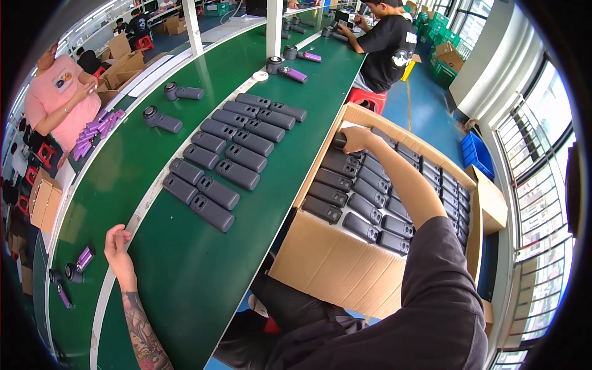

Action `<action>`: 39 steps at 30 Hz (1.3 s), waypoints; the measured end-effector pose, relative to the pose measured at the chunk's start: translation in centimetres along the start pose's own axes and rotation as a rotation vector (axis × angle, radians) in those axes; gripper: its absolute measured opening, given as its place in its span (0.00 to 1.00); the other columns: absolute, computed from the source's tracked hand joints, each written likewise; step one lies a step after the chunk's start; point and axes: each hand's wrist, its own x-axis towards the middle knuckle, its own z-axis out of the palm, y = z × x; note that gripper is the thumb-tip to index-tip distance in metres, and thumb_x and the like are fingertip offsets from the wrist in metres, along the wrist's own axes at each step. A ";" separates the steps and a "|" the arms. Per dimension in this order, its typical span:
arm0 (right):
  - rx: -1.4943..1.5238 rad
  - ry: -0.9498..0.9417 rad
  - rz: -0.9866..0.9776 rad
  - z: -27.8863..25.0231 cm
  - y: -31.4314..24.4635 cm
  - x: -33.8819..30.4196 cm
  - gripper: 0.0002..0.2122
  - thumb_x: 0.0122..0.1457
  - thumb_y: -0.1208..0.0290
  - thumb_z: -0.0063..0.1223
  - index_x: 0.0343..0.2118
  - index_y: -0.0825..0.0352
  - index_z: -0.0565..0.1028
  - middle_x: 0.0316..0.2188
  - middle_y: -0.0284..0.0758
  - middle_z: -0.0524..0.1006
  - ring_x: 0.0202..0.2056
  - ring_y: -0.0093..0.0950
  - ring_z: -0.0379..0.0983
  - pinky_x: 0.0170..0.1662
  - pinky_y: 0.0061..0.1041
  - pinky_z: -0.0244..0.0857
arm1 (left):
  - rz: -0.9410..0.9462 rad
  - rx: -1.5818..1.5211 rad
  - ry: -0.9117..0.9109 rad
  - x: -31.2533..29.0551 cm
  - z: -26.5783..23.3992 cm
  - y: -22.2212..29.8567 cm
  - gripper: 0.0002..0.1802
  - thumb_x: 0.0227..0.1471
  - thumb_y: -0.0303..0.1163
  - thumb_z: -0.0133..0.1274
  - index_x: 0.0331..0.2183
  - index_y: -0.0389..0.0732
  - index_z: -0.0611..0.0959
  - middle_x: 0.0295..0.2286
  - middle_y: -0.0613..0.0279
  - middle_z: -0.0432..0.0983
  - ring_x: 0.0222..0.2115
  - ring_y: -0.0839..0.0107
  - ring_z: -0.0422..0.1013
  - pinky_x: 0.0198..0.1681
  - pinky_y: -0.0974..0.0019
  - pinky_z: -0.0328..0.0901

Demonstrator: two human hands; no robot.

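Note:
My right hand [356, 140] reaches into the far left corner of an open cardboard box [339, 265]. Its fingers are closed on a dark grey plastic handle housing [339, 142], partly hidden by the hand. Rows of similar dark grey housings [365, 207] fill the box. My left hand [118, 245] hovers over the green table, by its white dividing strip, fingers loosely curled and nothing visible in them. Ahead of it, a two-column group of dark grey housings [217, 192] lies on the green table [203, 277].
Handheld units with round heads [161, 119] and others with purple handle parts [83, 259] lie beyond the strip. A white post [274, 31] rises from the table. One co-worker [391, 46] sits at the far end; another person [61, 98] stands left beside purple parts [95, 132].

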 end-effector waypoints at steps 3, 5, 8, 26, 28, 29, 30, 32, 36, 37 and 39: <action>-0.096 0.072 -0.038 0.6 -0.6 -0.2 0.21 0.41 0.62 0.63 0.38 0.70 0.79 0.34 0.43 0.82 0.35 0.46 0.77 0.42 0.37 0.71 | 0.007 -0.006 -0.007 0.1 0.0 -0.3 0.12 0.66 0.32 0.43 0.40 0.38 0.80 0.28 0.65 0.73 0.31 0.74 0.67 0.43 0.72 0.62; -0.118 0.075 -0.029 0.5 -1.4 -0.7 0.21 0.41 0.63 0.63 0.38 0.70 0.79 0.34 0.43 0.82 0.34 0.45 0.77 0.42 0.37 0.71 | 0.006 -0.012 -0.001 0.1 -0.1 -0.4 0.12 0.66 0.32 0.43 0.40 0.38 0.80 0.28 0.65 0.73 0.32 0.74 0.68 0.43 0.72 0.62; -0.172 0.072 0.010 0.0 -2.4 -1.4 0.20 0.42 0.63 0.62 0.37 0.71 0.78 0.33 0.43 0.81 0.33 0.45 0.77 0.40 0.37 0.71 | 0.003 -0.023 -0.001 0.0 -0.1 -0.5 0.12 0.66 0.32 0.44 0.40 0.38 0.80 0.28 0.65 0.73 0.32 0.74 0.68 0.43 0.72 0.63; 0.044 0.046 -0.101 0.6 -2.4 -3.1 0.26 0.41 0.60 0.63 0.42 0.73 0.79 0.39 0.46 0.81 0.38 0.46 0.77 0.43 0.37 0.72 | 0.019 -0.005 -0.004 0.0 0.0 -0.7 0.11 0.64 0.28 0.42 0.39 0.38 0.80 0.28 0.65 0.74 0.32 0.74 0.69 0.43 0.72 0.63; 0.050 0.027 -0.104 0.5 -2.1 -2.7 0.26 0.42 0.59 0.64 0.41 0.74 0.79 0.39 0.45 0.81 0.39 0.44 0.77 0.44 0.37 0.71 | 0.019 0.007 -0.005 0.1 0.1 -0.7 0.10 0.64 0.27 0.42 0.39 0.38 0.80 0.29 0.65 0.74 0.32 0.74 0.69 0.43 0.72 0.63; 0.049 0.027 -0.108 0.3 -2.3 -2.7 0.26 0.42 0.59 0.64 0.41 0.74 0.79 0.39 0.45 0.81 0.39 0.44 0.77 0.44 0.37 0.71 | 0.018 0.009 -0.002 0.1 0.1 -0.6 0.10 0.64 0.27 0.42 0.39 0.38 0.80 0.29 0.65 0.74 0.32 0.74 0.69 0.43 0.72 0.63; 0.065 -0.004 -0.076 0.1 -2.5 -2.6 0.26 0.41 0.58 0.65 0.41 0.74 0.79 0.39 0.45 0.81 0.38 0.44 0.77 0.44 0.37 0.71 | 0.019 0.005 -0.004 0.0 0.1 -0.6 0.10 0.64 0.27 0.42 0.39 0.38 0.80 0.29 0.65 0.74 0.32 0.74 0.69 0.43 0.72 0.63; 0.096 -0.066 -0.011 -0.3 -2.9 -2.6 0.27 0.41 0.57 0.67 0.40 0.75 0.79 0.39 0.44 0.81 0.38 0.43 0.76 0.44 0.36 0.72 | 0.020 -0.002 -0.008 -0.1 0.1 -0.5 0.10 0.64 0.27 0.42 0.39 0.38 0.80 0.29 0.65 0.74 0.32 0.74 0.69 0.43 0.72 0.63; 0.069 -0.099 -0.012 0.2 -3.2 -2.2 0.29 0.41 0.55 0.69 0.41 0.76 0.79 0.39 0.43 0.81 0.38 0.41 0.76 0.44 0.35 0.72 | 0.026 -0.009 -0.011 0.0 0.0 -0.8 0.10 0.64 0.27 0.42 0.39 0.38 0.80 0.29 0.65 0.74 0.32 0.74 0.69 0.42 0.72 0.63; 0.048 -0.099 -0.028 0.4 -3.2 -2.1 0.30 0.41 0.54 0.69 0.41 0.77 0.79 0.39 0.43 0.81 0.38 0.41 0.76 0.44 0.35 0.72 | 0.029 -0.011 -0.012 0.1 -0.1 -0.9 0.10 0.64 0.27 0.43 0.39 0.38 0.80 0.29 0.65 0.74 0.32 0.74 0.69 0.42 0.72 0.63; 0.026 -0.099 -0.046 0.5 -3.2 -2.1 0.31 0.40 0.53 0.70 0.41 0.77 0.79 0.39 0.43 0.81 0.38 0.40 0.76 0.44 0.35 0.72 | 0.032 -0.013 -0.011 0.1 -0.1 -0.9 0.10 0.64 0.27 0.43 0.39 0.38 0.80 0.29 0.65 0.74 0.32 0.74 0.69 0.42 0.72 0.63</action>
